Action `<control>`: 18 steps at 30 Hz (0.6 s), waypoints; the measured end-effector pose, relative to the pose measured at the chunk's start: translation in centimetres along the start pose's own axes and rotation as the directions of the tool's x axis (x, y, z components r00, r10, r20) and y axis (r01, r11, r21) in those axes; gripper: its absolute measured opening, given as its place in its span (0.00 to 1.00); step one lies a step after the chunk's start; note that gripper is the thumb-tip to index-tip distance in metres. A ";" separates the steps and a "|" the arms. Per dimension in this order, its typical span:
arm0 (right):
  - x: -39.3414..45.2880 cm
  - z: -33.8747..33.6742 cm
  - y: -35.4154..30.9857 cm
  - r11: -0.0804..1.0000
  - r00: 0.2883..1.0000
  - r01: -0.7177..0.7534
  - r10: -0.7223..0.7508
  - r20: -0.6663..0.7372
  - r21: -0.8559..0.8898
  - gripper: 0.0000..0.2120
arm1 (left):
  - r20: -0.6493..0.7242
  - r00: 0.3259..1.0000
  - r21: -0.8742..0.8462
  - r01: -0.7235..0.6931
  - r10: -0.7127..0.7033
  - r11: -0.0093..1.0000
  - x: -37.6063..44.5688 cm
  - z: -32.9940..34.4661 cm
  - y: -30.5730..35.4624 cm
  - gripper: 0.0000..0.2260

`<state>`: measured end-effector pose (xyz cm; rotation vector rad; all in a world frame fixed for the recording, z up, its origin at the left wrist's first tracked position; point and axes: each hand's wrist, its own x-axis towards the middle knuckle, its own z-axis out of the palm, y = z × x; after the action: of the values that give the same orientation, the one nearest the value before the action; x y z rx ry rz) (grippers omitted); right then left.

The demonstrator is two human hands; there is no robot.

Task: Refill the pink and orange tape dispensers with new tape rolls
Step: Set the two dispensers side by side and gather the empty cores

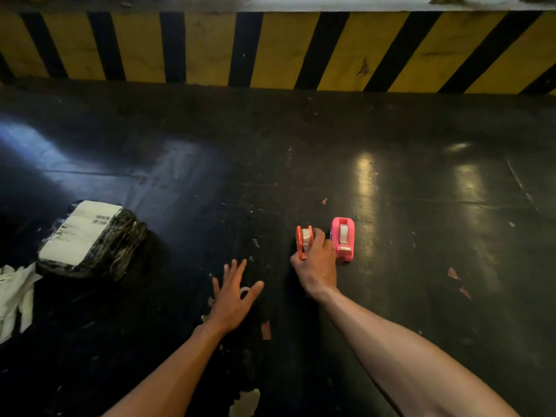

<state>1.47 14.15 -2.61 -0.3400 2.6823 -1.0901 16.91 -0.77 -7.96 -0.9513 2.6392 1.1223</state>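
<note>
The orange tape dispenser (pixel 304 239) stands on the dark floor with a clear tape roll in it, and my right hand (pixel 317 263) is shut on it from the near side. Right beside it, to its right, stands the pink tape dispenser (pixel 343 239), also holding a tape roll. My left hand (pixel 233 293) hovers low over the floor with fingers spread. Beneath its fingers lies a pale ring (pixel 244 291), mostly hidden by the hand.
A black-wrapped parcel (pixel 93 240) with a white label lies at the left, with white crumpled material (pixel 15 296) at the left edge. A yellow-and-black striped curb (pixel 270 49) runs across the back. Paper scraps (pixel 266 329) dot the floor.
</note>
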 end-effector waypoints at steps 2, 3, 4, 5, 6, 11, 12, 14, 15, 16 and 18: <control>1.0 0.8 -0.7 0.999 1.000 -0.019 0.018 -0.020 -0.032 0.36 | 0.057 0.998 -0.016 0.030 -0.030 0.999 0.1 -0.4 -0.4 0.39; 1.4 1.1 -0.9 0.998 0.999 -0.025 0.023 -0.035 -0.050 0.36 | 0.076 0.997 -0.028 0.036 -0.034 0.999 0.1 -0.5 -0.5 0.41; 1.7 1.4 -1.0 0.997 0.998 -0.034 0.031 -0.048 -0.067 0.36 | 0.090 0.995 -0.036 0.041 -0.037 0.999 0.0 -0.7 -0.6 0.42; 2.1 1.7 -1.0 0.996 0.997 -0.051 0.046 -0.054 -0.079 0.36 | 0.101 0.994 -0.037 0.048 -0.044 0.998 0.0 -0.7 -0.6 0.44; 2.3 2.0 -0.9 0.993 0.996 -0.073 0.068 -0.054 -0.088 0.37 | 0.112 0.992 -0.035 0.059 -0.055 0.998 0.0 -0.7 -0.6 0.45; 2.7 3.0 -0.5 0.983 0.989 -0.147 0.146 -0.016 -0.110 0.41 | 0.138 0.989 0.008 0.060 -0.060 0.998 0.2 -0.5 -0.5 0.50; 2.7 3.0 -0.3 0.982 0.988 -0.155 0.156 -0.003 -0.109 0.43 | 0.141 0.988 0.002 0.067 -0.067 0.998 0.2 -0.5 -0.5 0.51; 2.2 2.6 0.1 0.986 0.986 -0.160 0.161 0.029 -0.044 0.47 | 0.142 0.987 -0.022 0.081 -0.077 0.996 -0.1 -0.6 -0.4 0.51; 1.7 2.1 0.4 0.988 0.987 -0.153 0.153 0.045 0.001 0.47 | 0.139 0.988 -0.031 0.076 -0.071 0.997 -0.2 -0.7 -0.3 0.50; 1.1 1.5 0.8 0.990 0.989 -0.141 0.139 0.055 0.028 0.47 | 0.136 0.989 -0.036 0.062 -0.057 0.997 -0.3 -0.8 -0.2 0.49; -0.3 -0.1 2.2 0.993 0.990 -0.114 0.114 0.085 -0.004 0.42 | 0.113 0.993 -0.042 -0.007 0.012 0.999 -0.3 -1.0 -0.2 0.44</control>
<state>1.45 15.85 -4.03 -0.2241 2.5911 -1.0206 17.43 -1.43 -7.25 -0.8558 2.5423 1.2007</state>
